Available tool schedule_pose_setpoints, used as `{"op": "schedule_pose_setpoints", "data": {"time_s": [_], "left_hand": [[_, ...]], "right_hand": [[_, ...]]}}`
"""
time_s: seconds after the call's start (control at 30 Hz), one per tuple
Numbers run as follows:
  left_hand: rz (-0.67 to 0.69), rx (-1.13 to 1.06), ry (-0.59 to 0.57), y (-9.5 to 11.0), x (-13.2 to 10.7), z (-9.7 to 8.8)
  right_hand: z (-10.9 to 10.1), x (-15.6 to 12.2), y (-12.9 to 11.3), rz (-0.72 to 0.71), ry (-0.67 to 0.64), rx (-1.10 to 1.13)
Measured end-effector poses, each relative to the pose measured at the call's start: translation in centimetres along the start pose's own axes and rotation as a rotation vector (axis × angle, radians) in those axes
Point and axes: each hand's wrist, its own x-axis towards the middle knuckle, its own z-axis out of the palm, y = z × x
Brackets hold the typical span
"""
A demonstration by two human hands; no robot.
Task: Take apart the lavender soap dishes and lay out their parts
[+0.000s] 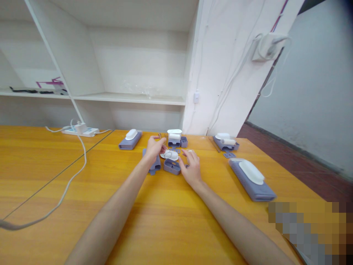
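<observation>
My left hand (154,149) is closed in a pinch beside a white oval piece (170,155). A thin dark loop lies across that piece near the fingertips; what the fingers hold is too small to make out. Under my left wrist lies a grey-purple housing (154,166), partly covered by the hand. My right hand (191,167) is open, its thumb and fingers apart, at the right end of a small grey-purple open tray (171,167). Just behind sits another grey-purple housing (174,142) with a white roll (174,136) and a white oval top.
Similar grey-purple units with white ovals stand at the left (130,139), far right (225,141) and near right (251,178). A power strip (80,130) with a trailing white cable (79,167) lies left. White shelving (132,98) borders the back. A blurred patch covers the lower right corner.
</observation>
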Motion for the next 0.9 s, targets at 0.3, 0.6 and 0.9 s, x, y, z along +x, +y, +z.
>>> {"op": "schedule_pose_setpoints", "data": {"time_s": [0.3,0.6,0.9], "left_hand": [[0.053,0.098,-0.054,-0.43,0.03,0.23],[0.045,0.092,-0.076,-0.78,0.2,0.17],[0.043,0.119,-0.08,-0.77,0.25,0.23]], "right_hand": [[-0.01,0.05,-0.06,-0.073,0.043,0.067],[0.33,-0.11,0.34,-0.075,0.085,0.168],[0.1,0.08,-0.21,-0.053,0.086,0.216]]}}
